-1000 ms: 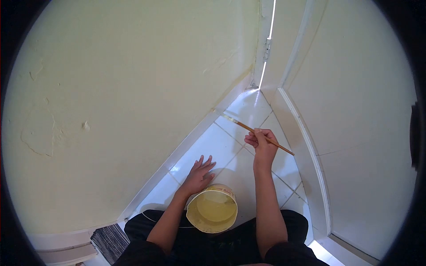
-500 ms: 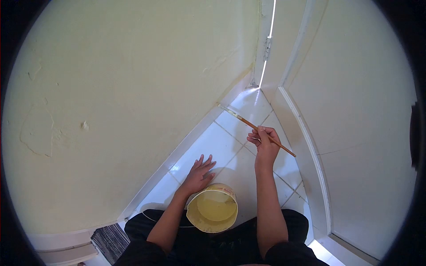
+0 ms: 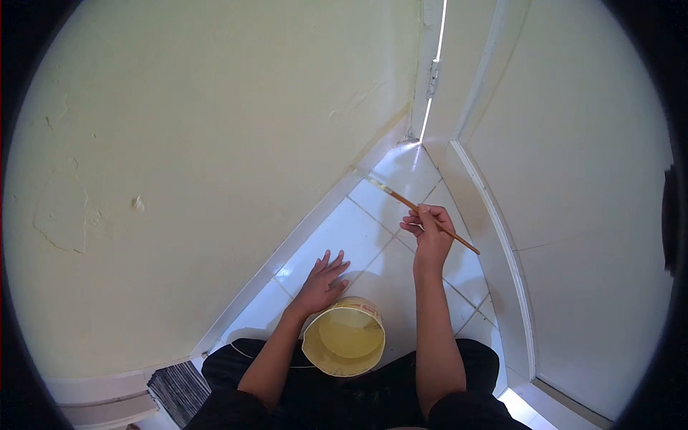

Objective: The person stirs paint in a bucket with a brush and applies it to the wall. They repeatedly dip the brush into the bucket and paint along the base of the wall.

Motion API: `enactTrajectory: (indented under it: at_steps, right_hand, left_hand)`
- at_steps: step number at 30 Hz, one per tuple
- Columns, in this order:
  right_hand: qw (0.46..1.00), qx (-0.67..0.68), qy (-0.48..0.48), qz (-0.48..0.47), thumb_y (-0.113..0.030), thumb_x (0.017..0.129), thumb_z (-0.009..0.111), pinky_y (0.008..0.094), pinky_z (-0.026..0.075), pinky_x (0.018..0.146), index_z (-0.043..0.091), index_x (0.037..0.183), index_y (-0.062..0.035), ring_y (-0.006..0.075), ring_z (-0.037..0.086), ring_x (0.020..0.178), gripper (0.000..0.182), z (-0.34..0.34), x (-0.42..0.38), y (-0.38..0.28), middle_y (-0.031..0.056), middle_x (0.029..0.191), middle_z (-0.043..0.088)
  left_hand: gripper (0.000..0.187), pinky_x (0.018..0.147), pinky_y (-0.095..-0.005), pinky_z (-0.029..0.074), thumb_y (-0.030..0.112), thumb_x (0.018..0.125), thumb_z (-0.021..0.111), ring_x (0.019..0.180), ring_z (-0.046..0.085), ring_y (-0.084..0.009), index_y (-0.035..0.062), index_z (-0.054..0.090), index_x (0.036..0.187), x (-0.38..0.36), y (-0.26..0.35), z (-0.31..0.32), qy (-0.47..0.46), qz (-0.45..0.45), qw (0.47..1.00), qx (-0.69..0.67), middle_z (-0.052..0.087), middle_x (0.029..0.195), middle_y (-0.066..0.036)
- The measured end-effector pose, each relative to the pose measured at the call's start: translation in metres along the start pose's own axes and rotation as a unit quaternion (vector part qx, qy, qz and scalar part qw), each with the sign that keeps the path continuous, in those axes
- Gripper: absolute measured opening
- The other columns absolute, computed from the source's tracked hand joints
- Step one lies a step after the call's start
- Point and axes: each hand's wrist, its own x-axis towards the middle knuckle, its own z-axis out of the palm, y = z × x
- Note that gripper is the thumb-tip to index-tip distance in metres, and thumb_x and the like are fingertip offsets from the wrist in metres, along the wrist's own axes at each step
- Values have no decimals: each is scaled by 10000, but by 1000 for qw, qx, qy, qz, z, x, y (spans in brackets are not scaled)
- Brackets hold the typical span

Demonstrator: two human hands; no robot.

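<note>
left hand [image 3: 320,287]: palm down, fingers spread, empty | right hand [image 3: 432,231]: extended forward, fingers pinched around brush [image 3: 403,199]

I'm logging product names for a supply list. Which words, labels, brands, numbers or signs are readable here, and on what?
Readable texts: none.
Bucket: reddish print on its outer side, too small and blurred to read.
Clothing: faint greenish marks; I cannot tell whether they are lettering.
Brush: no readable text.

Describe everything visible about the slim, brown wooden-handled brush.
The slim brush has a straight brown, wooden-looking handle and a pale, paint-smeared head. The right hand grips it mid-handle. It slants across the view above white floor tiles, head toward the white baseboard; whether the tip touches it is unclear.
</note>
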Motion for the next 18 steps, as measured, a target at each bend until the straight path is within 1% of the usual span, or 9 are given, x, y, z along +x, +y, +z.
enactTrajectory:
  at_steps: [1,4,7,10,13,16,18]
  right_hand:
    - [1000,-3,14,-6,-116,928,615,315,574,589,593,870,-12,185,636,601,120,0,0,-2,119,768,643]
    - [999,-5,-41,32,-115,926,615,324,576,587,592,870,-9,187,637,601,122,-8,1,2,119,740,638]
    - [990,-43,-122,64,-107,922,619,326,579,590,590,857,-12,186,643,611,119,-6,-2,4,116,723,636]
    - [995,-37,-77,50,-99,918,622,320,580,588,586,836,-10,182,646,607,126,5,-7,1,116,731,640]
    - [1000,-7,-17,9,-93,917,622,315,580,581,584,820,-7,179,645,595,136,4,-3,-1,115,731,641]
    - [1000,5,2,17,-90,919,618,315,578,575,583,822,-4,179,644,591,134,0,-1,-4,120,742,644]
    - [998,0,-49,33,-88,919,617,314,579,577,584,827,-6,178,646,599,127,-4,-2,-1,123,751,645]
  left_hand:
    - [520,1202,-515,82,366,993,518,1498,102,-386,108,468,1441,0,1,0,0,0,1000,1,259,1601,-111]
    - [519,1203,-515,85,367,993,518,1498,105,-382,110,468,1441,0,0,1,2,5,1000,1,259,1601,-107]
    - [518,1204,-514,87,364,993,518,1498,107,-382,111,466,1442,0,-1,1,2,5,1000,10,260,1601,-107]
    - [515,1203,-516,89,362,994,517,1498,107,-381,114,466,1443,0,-1,1,1,5,1000,13,261,1600,-108]
    - [510,1202,-522,88,358,994,518,1496,111,-387,117,469,1442,0,-1,1,3,9,1000,10,262,1600,-110]
    - [507,1202,-520,87,354,994,519,1496,115,-387,118,472,1440,0,-1,1,4,8,1000,6,261,1600,-110]
    - [507,1203,-516,87,354,994,520,1496,115,-386,117,473,1439,0,1,0,4,5,1000,6,260,1601,-110]
